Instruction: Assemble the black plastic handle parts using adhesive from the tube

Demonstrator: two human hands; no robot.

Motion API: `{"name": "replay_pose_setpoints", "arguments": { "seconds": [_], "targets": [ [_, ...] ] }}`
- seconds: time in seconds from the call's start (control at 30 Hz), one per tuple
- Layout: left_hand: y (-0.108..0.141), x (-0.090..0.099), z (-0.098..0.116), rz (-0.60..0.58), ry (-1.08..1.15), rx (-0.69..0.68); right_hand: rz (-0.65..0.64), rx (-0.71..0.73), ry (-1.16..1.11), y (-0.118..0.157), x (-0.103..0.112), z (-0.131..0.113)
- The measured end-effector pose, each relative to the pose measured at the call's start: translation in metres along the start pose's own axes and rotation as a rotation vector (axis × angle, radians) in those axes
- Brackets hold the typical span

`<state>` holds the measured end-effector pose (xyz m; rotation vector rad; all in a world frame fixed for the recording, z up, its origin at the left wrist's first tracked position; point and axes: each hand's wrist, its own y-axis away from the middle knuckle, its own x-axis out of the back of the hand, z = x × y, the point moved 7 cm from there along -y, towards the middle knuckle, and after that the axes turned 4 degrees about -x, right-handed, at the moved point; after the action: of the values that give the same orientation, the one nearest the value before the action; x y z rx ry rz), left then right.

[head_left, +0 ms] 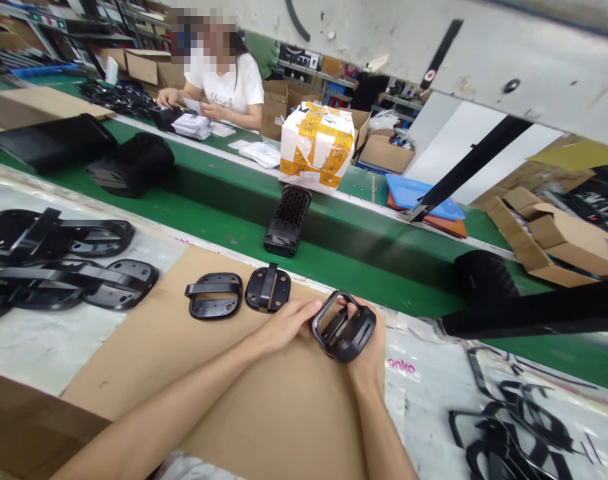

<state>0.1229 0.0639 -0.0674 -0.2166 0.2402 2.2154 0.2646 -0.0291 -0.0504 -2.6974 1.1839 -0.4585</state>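
Observation:
Both hands are on a black plastic part [357, 333] with a raised rounded frame, tilted above the right side of a cardboard sheet [264, 407]. My left hand [293, 323] grips the frame's left edge, thumb along its upper side. Behind the part, my right hand [374, 347] wraps round its right side; most of those fingers are hidden. On the cardboard to the left lie two black oval plates with strap-like handles, one [217, 305] farther left and one [268, 298] close to my left hand.
Several black plates [119, 283] lie at the left, and thin black frames [514, 427] at the lower right. Black housings [288, 220] stand on the green conveyor [224, 223]. Beyond it are a taped box [317, 147] and a seated person handling papers. A black bar [534, 310] crosses the right side.

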Motion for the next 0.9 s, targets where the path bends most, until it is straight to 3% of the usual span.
{"name": "replay_pose_setpoints", "arguments": {
  "seconds": [0.13, 0.27, 0.47, 0.77, 0.9],
  "targets": [
    [0.007, 0.004, 0.017, -0.039, -0.482, -0.083, 0.099, -0.008, 0.089, -0.004, 0.015, 0.000],
    [0.008, 0.000, 0.007, -0.084, -0.732, -0.020, 0.082, 0.112, 0.106, -0.001, 0.018, -0.003],
    [0.006, 0.000, 0.001, -0.019, -0.807, -0.062, 0.051, 0.354, 0.091, 0.008, 0.013, -0.026],
    [0.007, -0.004, 0.000, 0.007, -0.945, -0.127, 0.021, 0.482, 0.165, 0.017, 0.007, -0.044],
    [0.007, -0.009, -0.005, -0.004, -0.851, -0.142, 0.032, 0.412, 0.120, 0.015, 0.005, -0.046]
  ]
}}
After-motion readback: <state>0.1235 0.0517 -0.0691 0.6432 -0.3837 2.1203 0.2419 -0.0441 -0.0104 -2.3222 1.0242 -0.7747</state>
